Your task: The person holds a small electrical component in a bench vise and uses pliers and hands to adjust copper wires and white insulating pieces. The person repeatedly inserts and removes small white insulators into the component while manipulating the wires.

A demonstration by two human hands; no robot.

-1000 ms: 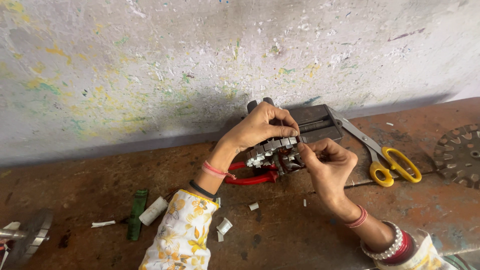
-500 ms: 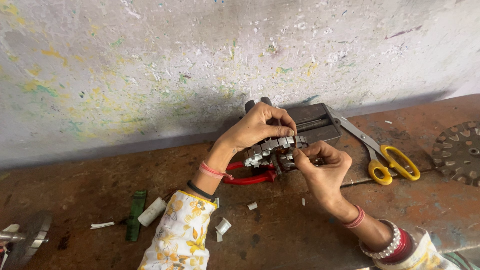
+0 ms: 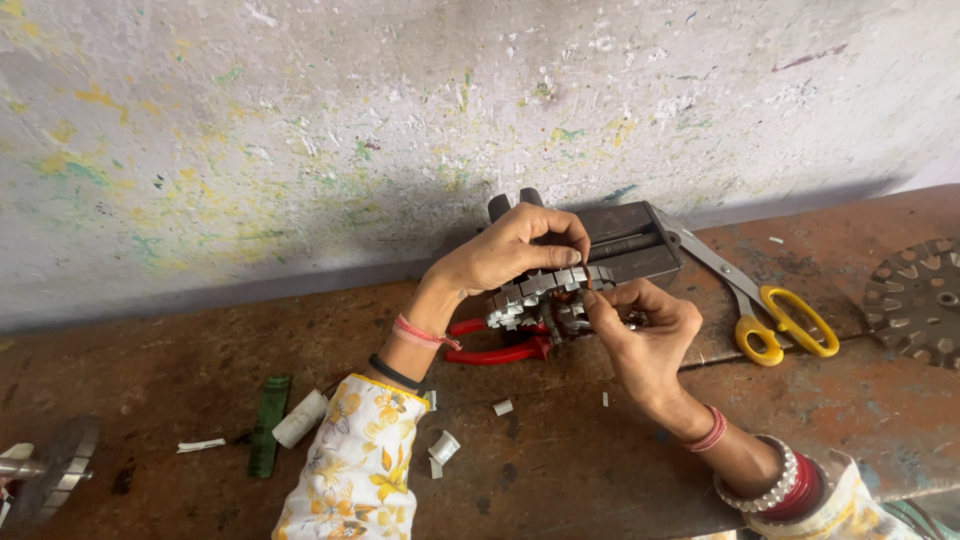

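My left hand grips a round toothed metal core from above, fingers curled over its rim. My right hand comes up from below, its fingertips pinched at the core's right side on something small that I cannot make out. Both hands are above a worn brown workbench, close to the wall. Red-handled pliers lie under the core. A dark metal block with a screw stands just behind the hands.
Yellow-handled scissors lie right of the hands. A slotted metal disc is at the far right. A green strip, a white tube and white scraps lie left. A metal wheel sits at the left edge.
My right hand has shifted slightly toward the core, fingertips closing on its right side. My left hand keeps its grip on the core.
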